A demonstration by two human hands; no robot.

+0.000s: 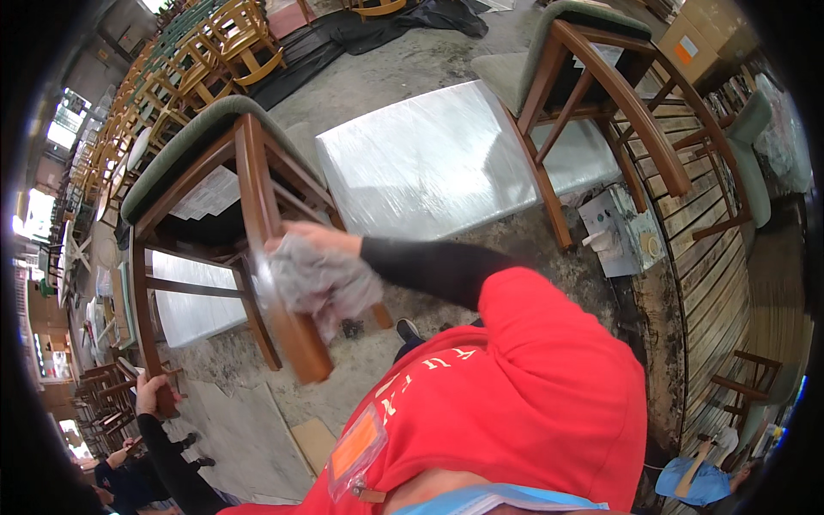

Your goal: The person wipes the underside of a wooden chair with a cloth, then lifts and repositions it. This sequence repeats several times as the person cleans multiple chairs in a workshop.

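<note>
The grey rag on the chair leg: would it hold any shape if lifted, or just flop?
Probably floppy: the rag is bunched in soft folds under the right hand and drapes around the chair leg. Likely light, since one hand presses it with no visible strain. It seems unlikely to slide off on its own while pressed against the wood.

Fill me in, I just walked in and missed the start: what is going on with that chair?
A person in a red top is wiping a tipped wooden chair with a green padded seat. The right hand presses a grey cloth against one chair leg, while the left hand grips another leg lower down to steady it. A second chair stands behind, beside a plastic-wrapped white slab on the concrete floor.
</note>
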